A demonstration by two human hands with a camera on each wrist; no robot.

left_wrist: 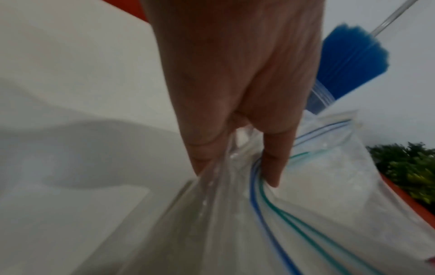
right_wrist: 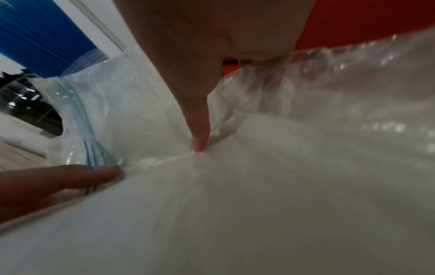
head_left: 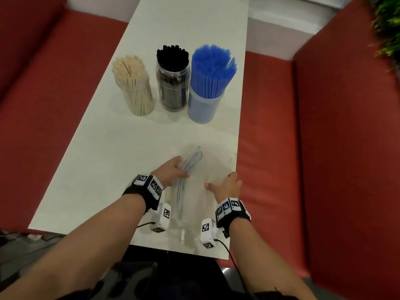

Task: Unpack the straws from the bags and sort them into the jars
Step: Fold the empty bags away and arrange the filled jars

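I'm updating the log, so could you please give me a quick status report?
Left hand grips the clear zip bags at the zip end. Right hand presses them flat. Three jars full. Nothing in the way.

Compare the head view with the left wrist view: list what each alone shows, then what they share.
Only the head view shows the jar of wooden sticks, the jar of black straws, the right hand and the red seats. Only the left wrist view shows the fingers pinching the zip strips up close. Both show the left hand, the clear bags and the blue straws.
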